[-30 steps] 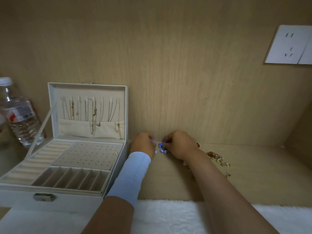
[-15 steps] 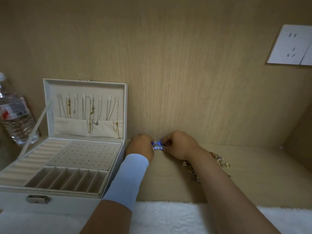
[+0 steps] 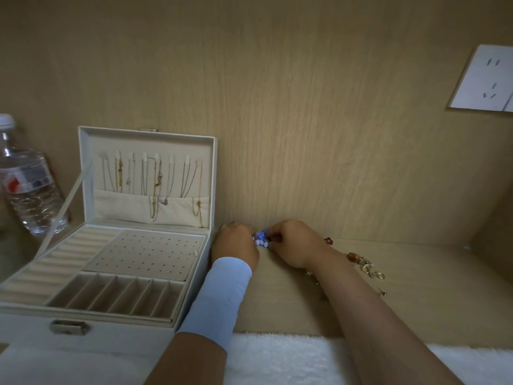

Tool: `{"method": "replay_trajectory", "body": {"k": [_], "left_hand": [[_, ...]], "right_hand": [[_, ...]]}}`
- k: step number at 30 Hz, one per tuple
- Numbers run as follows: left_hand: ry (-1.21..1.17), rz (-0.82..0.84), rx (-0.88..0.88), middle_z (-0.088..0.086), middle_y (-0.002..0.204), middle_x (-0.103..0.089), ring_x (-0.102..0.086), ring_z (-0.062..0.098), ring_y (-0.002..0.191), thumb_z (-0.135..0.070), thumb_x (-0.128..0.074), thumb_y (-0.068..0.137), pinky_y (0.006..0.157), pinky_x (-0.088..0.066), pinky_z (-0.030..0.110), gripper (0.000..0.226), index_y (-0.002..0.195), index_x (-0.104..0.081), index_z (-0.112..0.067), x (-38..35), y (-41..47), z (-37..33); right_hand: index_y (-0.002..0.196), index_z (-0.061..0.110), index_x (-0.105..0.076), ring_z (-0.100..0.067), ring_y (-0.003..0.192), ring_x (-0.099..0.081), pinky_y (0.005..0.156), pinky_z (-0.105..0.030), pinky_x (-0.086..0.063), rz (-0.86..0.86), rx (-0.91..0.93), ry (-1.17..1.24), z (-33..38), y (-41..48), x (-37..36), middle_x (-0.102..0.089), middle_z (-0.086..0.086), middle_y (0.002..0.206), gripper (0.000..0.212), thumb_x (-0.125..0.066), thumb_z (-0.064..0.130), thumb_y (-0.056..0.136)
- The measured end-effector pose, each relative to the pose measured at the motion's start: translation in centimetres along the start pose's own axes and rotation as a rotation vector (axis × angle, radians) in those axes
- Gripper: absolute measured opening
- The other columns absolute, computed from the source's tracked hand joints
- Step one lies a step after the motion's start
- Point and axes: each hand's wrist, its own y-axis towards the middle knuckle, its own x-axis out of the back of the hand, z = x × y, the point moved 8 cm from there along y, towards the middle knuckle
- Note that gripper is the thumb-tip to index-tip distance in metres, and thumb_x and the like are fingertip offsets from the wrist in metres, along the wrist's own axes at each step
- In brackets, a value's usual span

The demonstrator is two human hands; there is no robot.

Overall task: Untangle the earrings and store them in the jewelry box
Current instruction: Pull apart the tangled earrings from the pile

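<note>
Blue-beaded earrings point(image 3: 261, 239) sit pinched between the left hand point(image 3: 236, 244) and right hand point(image 3: 294, 243) just right of the open jewelry box point(image 3: 111, 333), and probably want gentle, slow pulling apart close to the wooden surface point(image 3: 416, 295).

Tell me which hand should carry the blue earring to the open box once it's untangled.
Left, probably. The left hand lies right beside the box, while the right hand sits farther off, on the other side of the earring.
</note>
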Motion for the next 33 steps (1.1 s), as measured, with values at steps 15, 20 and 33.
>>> {"method": "replay_trajectory", "body": {"k": [15, 20, 33], "left_hand": [[-0.084, 0.157, -0.287, -0.004, 0.121, -0.062, -0.056, 0.015, 0.113, -0.025, -0.056, 0.096, 0.1, -0.045, 0.029, 0.026, 0.118, -0.069, -0.027, -0.1, -0.7, -9.3], [-0.062, 0.225, -0.246, -0.006, 0.12, -0.068, -0.062, 0.018, 0.109, -0.033, -0.053, 0.097, 0.096, -0.046, 0.027, 0.025, 0.113, -0.071, -0.027, -3.1, 0.4, -12.2], [0.015, 0.184, -0.177, -0.013, 0.104, -0.073, -0.066, 0.014, 0.096, -0.038, -0.066, 0.087, 0.086, -0.053, 0.03, 0.019, 0.103, -0.075, -0.034, -6.6, 1.3, -12.5]], "right_hand": [[0.095, 0.031, -0.078, -0.008, 0.093, -0.065, 0.088, -0.03, -0.054, -0.081, -0.183, 0.026, -9.3, -6.0, 11.2, -0.07, 0.018, 0.094, 0.011, -0.07, 0.025, 0.089], [0.076, 0.029, -0.076, 0.002, 0.069, -0.062, 0.063, -0.016, -0.045, 0.032, -0.204, 0.033, -11.3, -6.0, 9.7, -0.068, 0.021, 0.068, 0.021, -0.065, 0.016, 0.088], [0.085, 0.019, -0.079, -0.014, 0.081, -0.065, 0.076, -0.028, -0.052, 0.148, -0.265, -0.029, -13.1, -5.5, 8.4, -0.068, 0.006, 0.076, 0.015, -0.085, 0.03, 0.076]]}}
